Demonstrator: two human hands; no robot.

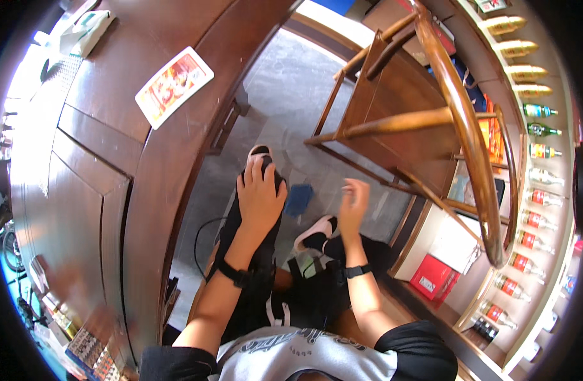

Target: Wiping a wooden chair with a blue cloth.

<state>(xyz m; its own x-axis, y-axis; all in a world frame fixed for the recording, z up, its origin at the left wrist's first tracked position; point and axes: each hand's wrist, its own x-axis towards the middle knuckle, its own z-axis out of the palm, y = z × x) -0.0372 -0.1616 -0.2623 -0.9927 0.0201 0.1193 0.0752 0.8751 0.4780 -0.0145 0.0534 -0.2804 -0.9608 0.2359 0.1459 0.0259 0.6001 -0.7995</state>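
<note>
A card lies on the table, left of the left hand, fingers apart over a leg. Right hand half-curls; 1 chair stands near bottles.

A card lies on the table, left of the chair.

Blown-out daylight at left, glare on the table, right hand apparently blurred, fisheye edges bowed and black.

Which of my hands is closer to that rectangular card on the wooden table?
Left. Your left hand is to the lower right of the card in view; your right hand is farther right, past the left one.
</note>
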